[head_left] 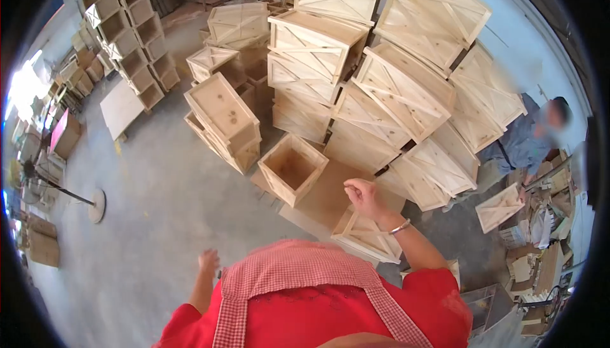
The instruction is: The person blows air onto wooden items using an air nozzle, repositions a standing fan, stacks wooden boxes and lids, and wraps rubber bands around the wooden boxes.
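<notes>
My right hand (361, 194) is raised in front of me with the fingers curled in, and nothing shows in it. Just below its wrist lies a small wooden crate (366, 234) with cross-braced sides, on a brown board (321, 205). An open-topped wooden box (293, 169) stands on the floor ahead, left of my right hand and apart from it. My left hand (208, 261) hangs out over the bare floor at my left side, slightly blurred, its fingers loosely apart and touching nothing.
Tall stacks of wooden crates (403, 91) rise ahead and right. More boxes (222, 110) are piled left of them, and a column of open boxes (131, 37) stands far left. A fan stand (96, 206) is on the left floor. Right, a co-worker (522, 135) holds a wooden panel (500, 208).
</notes>
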Demonstrator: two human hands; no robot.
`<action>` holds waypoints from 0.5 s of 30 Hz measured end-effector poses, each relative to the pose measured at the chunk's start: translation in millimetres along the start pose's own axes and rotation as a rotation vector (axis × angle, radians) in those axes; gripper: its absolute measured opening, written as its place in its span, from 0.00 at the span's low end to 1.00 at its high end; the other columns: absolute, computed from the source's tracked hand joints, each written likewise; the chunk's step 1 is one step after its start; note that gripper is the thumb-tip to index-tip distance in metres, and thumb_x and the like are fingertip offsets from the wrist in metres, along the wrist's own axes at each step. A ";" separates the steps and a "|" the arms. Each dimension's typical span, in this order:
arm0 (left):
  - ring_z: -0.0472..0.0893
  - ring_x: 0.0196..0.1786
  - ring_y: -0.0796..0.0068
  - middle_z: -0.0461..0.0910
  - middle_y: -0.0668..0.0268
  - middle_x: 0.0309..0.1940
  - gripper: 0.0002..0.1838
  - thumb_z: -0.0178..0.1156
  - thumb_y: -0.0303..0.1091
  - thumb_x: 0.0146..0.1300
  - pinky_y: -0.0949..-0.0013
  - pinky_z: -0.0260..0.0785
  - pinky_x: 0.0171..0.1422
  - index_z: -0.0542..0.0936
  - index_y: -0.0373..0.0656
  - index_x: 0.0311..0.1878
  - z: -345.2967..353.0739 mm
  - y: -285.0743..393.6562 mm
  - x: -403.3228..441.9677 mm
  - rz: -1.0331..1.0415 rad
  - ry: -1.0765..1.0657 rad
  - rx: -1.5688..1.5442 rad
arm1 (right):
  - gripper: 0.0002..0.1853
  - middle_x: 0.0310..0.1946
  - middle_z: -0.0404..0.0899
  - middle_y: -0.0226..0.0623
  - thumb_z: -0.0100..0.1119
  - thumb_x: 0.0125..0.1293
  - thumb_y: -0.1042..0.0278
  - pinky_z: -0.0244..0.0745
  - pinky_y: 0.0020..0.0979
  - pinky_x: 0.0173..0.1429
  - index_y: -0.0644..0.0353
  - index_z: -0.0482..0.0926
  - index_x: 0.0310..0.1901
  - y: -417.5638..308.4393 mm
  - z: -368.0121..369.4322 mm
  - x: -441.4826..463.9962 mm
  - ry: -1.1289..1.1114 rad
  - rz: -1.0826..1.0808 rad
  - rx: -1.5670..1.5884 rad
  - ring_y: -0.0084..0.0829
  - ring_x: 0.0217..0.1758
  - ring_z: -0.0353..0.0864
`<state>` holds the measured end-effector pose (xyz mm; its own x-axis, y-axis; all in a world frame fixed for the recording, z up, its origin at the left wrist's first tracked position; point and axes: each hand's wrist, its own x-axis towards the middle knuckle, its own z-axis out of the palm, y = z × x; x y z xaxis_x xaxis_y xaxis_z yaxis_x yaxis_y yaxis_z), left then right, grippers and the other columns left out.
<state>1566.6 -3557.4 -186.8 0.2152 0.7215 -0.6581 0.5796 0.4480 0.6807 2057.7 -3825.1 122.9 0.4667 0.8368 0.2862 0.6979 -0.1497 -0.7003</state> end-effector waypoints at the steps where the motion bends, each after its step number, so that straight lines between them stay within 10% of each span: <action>1: 0.77 0.41 0.66 0.78 0.62 0.42 0.19 0.52 0.45 0.61 0.58 0.69 0.48 0.74 0.52 0.55 -13.6 -74.1 33.0 0.197 -0.045 0.309 | 0.07 0.28 0.77 0.47 0.55 0.60 0.71 0.73 0.36 0.33 0.64 0.75 0.36 -6.8 10.1 13.4 0.025 -0.042 0.011 0.43 0.30 0.79; 2: 0.77 0.42 0.64 0.77 0.61 0.44 0.18 0.50 0.45 0.63 0.56 0.69 0.50 0.73 0.54 0.55 -17.2 -97.5 21.6 0.806 -0.014 0.880 | 0.07 0.28 0.77 0.47 0.56 0.59 0.71 0.73 0.35 0.33 0.64 0.75 0.36 -16.0 22.1 20.0 0.034 -0.063 0.028 0.43 0.29 0.79; 5: 0.77 0.42 0.64 0.77 0.61 0.43 0.18 0.50 0.45 0.63 0.56 0.69 0.50 0.73 0.53 0.55 -36.6 -138.1 -11.1 0.019 -0.096 0.443 | 0.07 0.27 0.77 0.48 0.56 0.59 0.71 0.73 0.34 0.32 0.65 0.76 0.37 -43.2 82.5 31.2 -0.078 -0.096 0.068 0.41 0.28 0.79; 15: 0.77 0.41 0.64 0.76 0.62 0.39 0.18 0.51 0.43 0.62 0.56 0.69 0.48 0.73 0.50 0.54 -142.8 -52.9 60.5 -0.186 -0.160 0.071 | 0.10 0.28 0.81 0.41 0.54 0.62 0.68 0.76 0.26 0.35 0.64 0.78 0.41 -58.8 229.8 104.9 -0.260 0.267 0.068 0.26 0.29 0.82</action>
<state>1436.8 -3462.0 -216.6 0.2183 0.5351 -0.8161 0.6736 0.5225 0.5228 1940.8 -3607.6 43.8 0.4681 0.8799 -0.0818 0.5284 -0.3529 -0.7722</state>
